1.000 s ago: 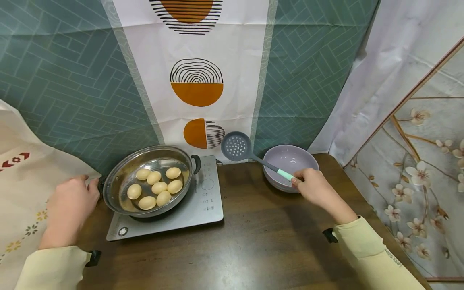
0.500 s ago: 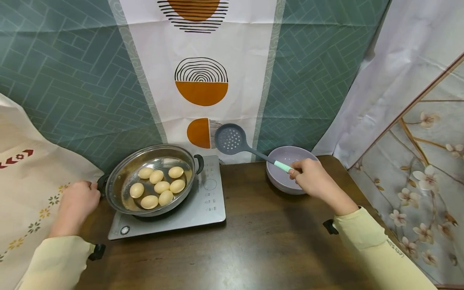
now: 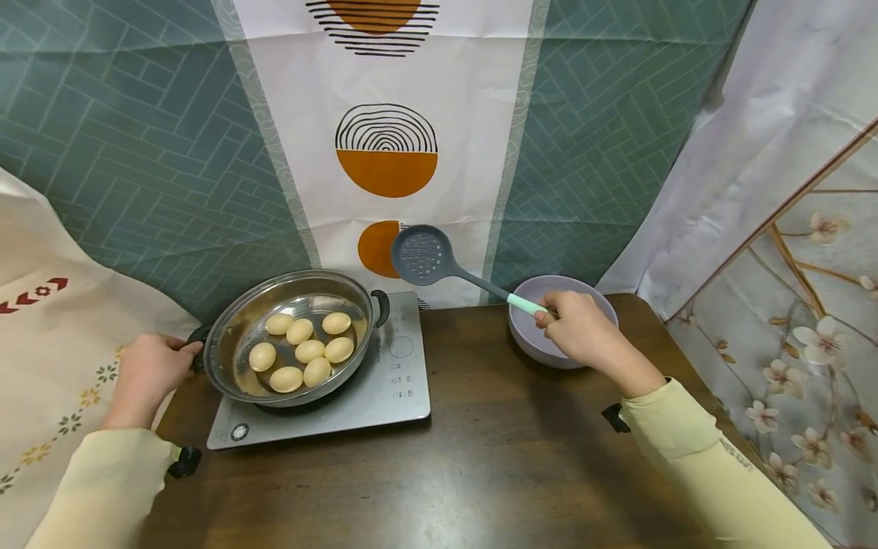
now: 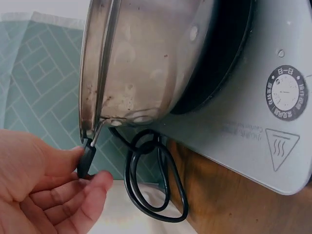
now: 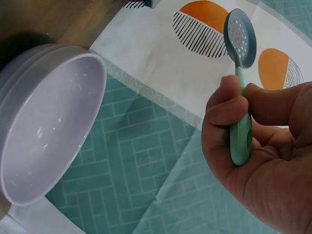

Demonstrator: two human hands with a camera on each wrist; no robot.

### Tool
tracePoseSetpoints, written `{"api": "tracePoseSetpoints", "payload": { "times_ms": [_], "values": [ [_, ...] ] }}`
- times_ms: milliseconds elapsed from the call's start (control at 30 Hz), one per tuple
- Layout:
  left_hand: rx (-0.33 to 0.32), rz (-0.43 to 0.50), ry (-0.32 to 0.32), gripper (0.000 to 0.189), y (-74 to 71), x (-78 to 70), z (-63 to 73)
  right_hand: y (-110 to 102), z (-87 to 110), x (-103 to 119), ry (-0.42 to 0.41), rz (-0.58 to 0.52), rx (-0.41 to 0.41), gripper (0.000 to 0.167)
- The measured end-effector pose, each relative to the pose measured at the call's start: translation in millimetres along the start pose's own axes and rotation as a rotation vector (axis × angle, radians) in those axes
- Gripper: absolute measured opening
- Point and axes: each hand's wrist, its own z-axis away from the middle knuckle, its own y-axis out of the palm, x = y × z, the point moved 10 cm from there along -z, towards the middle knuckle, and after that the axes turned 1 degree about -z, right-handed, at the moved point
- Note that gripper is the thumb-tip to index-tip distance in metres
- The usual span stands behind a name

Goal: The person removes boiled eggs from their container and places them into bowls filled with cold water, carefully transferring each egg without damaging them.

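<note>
R grip (image 3: 576, 324): curled, holding skimmer (image 3: 444, 265) R of pan (image 3: 226, 343). L grip (image 3: 147, 370): pinching blk hdl (image 4: 87, 160), pan's L side.

Eggs (image 3: 310, 351) lie in a pan (image 3: 312, 304) left of a bowl (image 3: 533, 337).

Left fingers (image 4: 101, 181) pinching, right fingers (image 5: 226, 111) curled

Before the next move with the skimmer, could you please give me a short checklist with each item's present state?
1. Right hand grips the skimmer by its green handle: ok.
2. Left hand holds the pan by a black handle: ok.
3. Pan sits on the cooker: ok.
4. Eggs all inside the pan: ok.
5. Skimmer over the eggs: not ok; it appears right of the pan.
6. Cooker switched off: cannot tell.
</note>
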Motion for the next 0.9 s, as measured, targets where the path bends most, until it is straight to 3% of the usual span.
{"api": "tracePoseSetpoints", "payload": {
  "times_ms": [367, 667, 900],
  "values": [
    [0.025, 0.07, -0.058, 0.037, 0.3, 6.4, -8.1, 11.1, -12.7, 22.1, -0.024, -0.045, 0.102, 0.01],
    [-0.005, 0.063, -0.079, 0.036, -1.7, -0.7, -12.5, 7.1, -22.2, 47.0, -0.106, 0.028, 0.045, 0.01],
    [0.001, 0.063, -0.12, 0.036, -2.1, 5.2, -8.7, 7.5, -29.2, 70.4, -0.18, 0.081, 0.033, 0.013]
  ]
}}
